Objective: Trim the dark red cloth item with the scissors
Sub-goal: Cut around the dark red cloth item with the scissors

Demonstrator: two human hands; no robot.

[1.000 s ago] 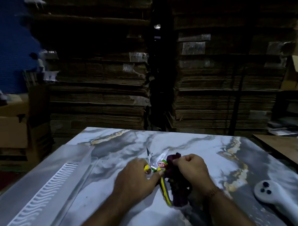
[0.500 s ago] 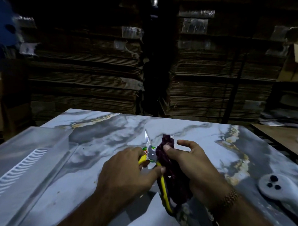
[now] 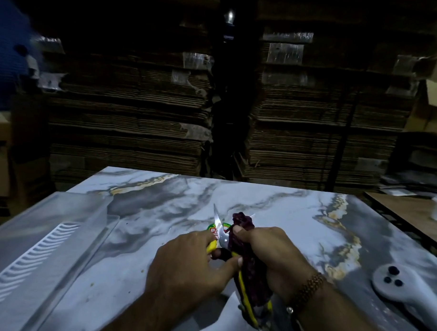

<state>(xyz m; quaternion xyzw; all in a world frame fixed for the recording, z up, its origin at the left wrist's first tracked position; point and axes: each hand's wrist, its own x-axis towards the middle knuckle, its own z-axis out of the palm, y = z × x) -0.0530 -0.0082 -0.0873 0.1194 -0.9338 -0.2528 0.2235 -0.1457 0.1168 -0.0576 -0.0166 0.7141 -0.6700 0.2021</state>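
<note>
My left hand (image 3: 191,267) grips the yellow-handled scissors (image 3: 221,235), whose silver blades point up and away and stand apart. The long yellow handle (image 3: 244,295) runs back toward me under my thumb. My right hand (image 3: 272,257) is closed around the dark red cloth item (image 3: 241,222), a bunched strip that sticks up above my fingers and hangs down below my palm. The cloth sits just right of the blades, against them. Both hands hover low over the marble-patterned table (image 3: 164,216).
A clear plastic tray lid with ribbed slots (image 3: 42,253) lies at the table's left. A white handle-shaped device with three dark buttons (image 3: 400,287) lies at the right. Stacks of flattened cardboard (image 3: 136,118) rise behind the table. A wooden surface (image 3: 412,210) stands at the right.
The camera tilted down and my hands shifted slightly. My right fingers, spread half a second ago, have closed round the cloth, which sits tighter against the blades.
</note>
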